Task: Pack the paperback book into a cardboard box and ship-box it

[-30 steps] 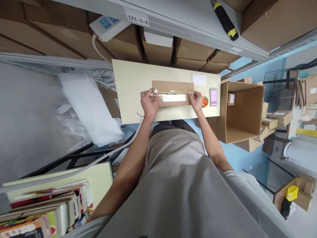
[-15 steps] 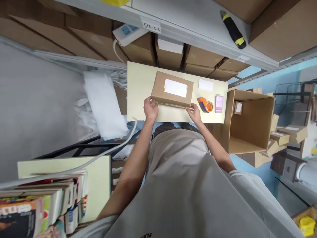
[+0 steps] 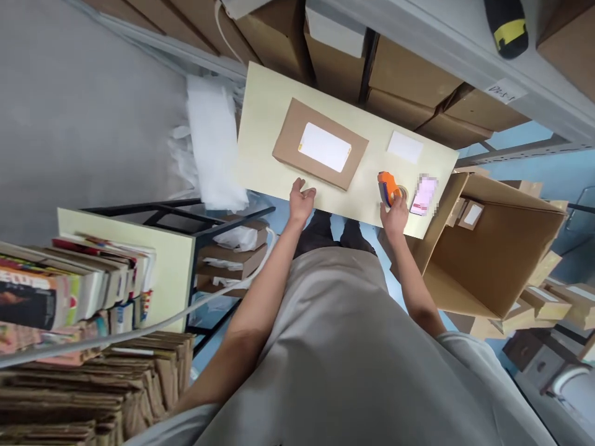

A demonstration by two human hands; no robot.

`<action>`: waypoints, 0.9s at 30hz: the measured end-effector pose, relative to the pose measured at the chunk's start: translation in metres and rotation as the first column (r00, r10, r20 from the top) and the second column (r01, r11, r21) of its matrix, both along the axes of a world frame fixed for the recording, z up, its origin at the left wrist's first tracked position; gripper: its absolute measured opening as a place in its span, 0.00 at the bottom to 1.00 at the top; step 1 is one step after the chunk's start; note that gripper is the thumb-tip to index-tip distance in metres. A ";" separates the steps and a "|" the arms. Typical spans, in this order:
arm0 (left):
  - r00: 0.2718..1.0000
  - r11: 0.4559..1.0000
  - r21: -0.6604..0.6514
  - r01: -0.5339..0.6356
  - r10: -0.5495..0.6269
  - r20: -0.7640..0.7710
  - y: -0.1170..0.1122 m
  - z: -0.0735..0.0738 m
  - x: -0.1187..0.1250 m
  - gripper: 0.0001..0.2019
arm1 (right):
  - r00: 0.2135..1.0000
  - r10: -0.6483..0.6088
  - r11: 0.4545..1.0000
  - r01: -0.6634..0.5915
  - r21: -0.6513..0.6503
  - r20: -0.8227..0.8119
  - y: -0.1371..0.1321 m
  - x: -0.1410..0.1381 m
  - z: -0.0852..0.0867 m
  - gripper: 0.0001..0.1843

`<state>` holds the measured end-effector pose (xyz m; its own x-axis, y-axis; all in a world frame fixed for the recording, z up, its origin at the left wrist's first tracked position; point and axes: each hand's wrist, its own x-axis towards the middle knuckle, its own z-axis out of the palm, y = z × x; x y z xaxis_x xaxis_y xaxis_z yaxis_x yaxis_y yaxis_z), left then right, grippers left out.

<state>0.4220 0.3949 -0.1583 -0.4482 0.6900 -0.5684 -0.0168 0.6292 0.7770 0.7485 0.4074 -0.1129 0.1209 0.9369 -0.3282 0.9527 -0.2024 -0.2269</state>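
A brown cardboard box [image 3: 288,139] with a white label [image 3: 325,147] lies on the cream tabletop [image 3: 260,93], its lid side up. Just off the box's near edge is my left hand [image 3: 301,201], fingers parted and bent, with nothing in it. My right hand [image 3: 395,215] has its fingers closed round the near end of an orange and dark blue tape dispenser [image 3: 387,183]. A roll of tape shows partly behind the fingers. To the right of that hand lies a phone [image 3: 424,195] with a lit, blurred screen. Behind the dispenser sits a white paper slip [image 3: 405,147].
A large open carton [image 3: 493,248] stands at the table's right end with small labelled boxes inside. Shelves with cartons [image 3: 413,68] run along the back. White wrapping sheets [image 3: 216,142] hang at the left; books [image 3: 93,272] fill a side stand below, where a cable [image 3: 209,297] crosses.
Both hands have come off the box, which now lies flat. My right hand has moved right onto the tape dispenser. The view has turned and come closer to the table.
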 end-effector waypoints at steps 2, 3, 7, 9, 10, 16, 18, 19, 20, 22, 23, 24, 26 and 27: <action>0.999 1.000 0.014 -0.004 0.003 0.032 -0.003 0.003 0.017 0.42 | 0.999 0.009 0.999 -0.007 -0.038 0.051 0.000 0.003 -0.012 0.24; 0.999 1.000 0.028 -0.011 0.009 0.047 -0.002 0.004 0.024 0.43 | 0.998 0.022 0.999 -0.019 -0.041 0.063 0.001 0.001 -0.018 0.23; 0.997 0.992 0.122 -0.011 0.002 0.078 0.014 0.007 0.042 0.47 | 0.996 0.057 0.998 -0.056 -0.009 0.066 0.013 -0.009 -0.035 0.22; 0.997 0.985 0.171 0.013 -0.026 0.075 0.021 0.006 0.045 0.47 | 0.996 0.065 0.998 -0.066 0.013 0.057 0.019 -0.009 -0.038 0.20; 0.996 0.982 0.189 0.022 -0.037 0.078 0.023 0.004 0.046 0.47 | 0.996 0.071 0.997 -0.072 0.021 0.050 0.021 -0.008 -0.039 0.19; 0.990 0.984 0.176 0.010 -0.034 0.134 0.000 0.001 0.065 0.34 | 0.995 0.070 0.997 -0.068 0.032 -0.071 0.031 0.007 -0.019 0.16; 0.980 0.979 0.202 0.038 -0.075 0.182 -0.011 0.008 0.085 0.26 | 0.970 0.001 1.000 0.002 0.012 -0.245 0.031 0.013 -0.005 0.19; 0.969 0.972 0.229 0.060 -0.111 0.219 -0.016 0.013 0.096 0.24 | 0.925 -0.048 0.999 0.043 -0.023 -0.376 0.029 0.014 0.001 0.21; 0.953 0.962 0.260 0.085 -0.154 0.261 -0.019 0.018 0.109 0.22 | 0.848 -0.102 0.994 0.074 -0.074 -0.520 0.027 0.014 0.008 0.24; 0.916 0.940 0.313 0.135 -0.239 0.322 -0.023 0.032 0.133 0.21 | 0.625 -0.200 0.979 0.096 -0.180 -0.754 0.021 0.011 0.019 0.31; 0.904 0.930 0.332 0.157 -0.271 0.331 -0.023 0.038 0.143 0.20 | 0.523 -0.237 0.971 0.100 -0.217 -0.819 0.017 0.008 0.023 0.34; 0.900 0.922 0.347 0.174 -0.292 0.325 -0.023 0.044 0.152 0.20 | 0.450 -0.263 0.965 0.110 -0.239 -0.853 0.014 0.004 0.026 0.36; 0.915 0.912 0.365 0.187 -0.297 0.274 -0.023 0.053 0.163 0.19 | 0.397 -0.295 0.955 0.151 -0.255 -0.869 0.007 -0.004 0.032 0.38; 0.925 0.909 0.371 0.190 -0.292 0.243 -0.022 0.056 0.166 0.18 | 0.396 -0.303 0.952 0.169 -0.256 -0.867 0.005 -0.007 0.034 0.38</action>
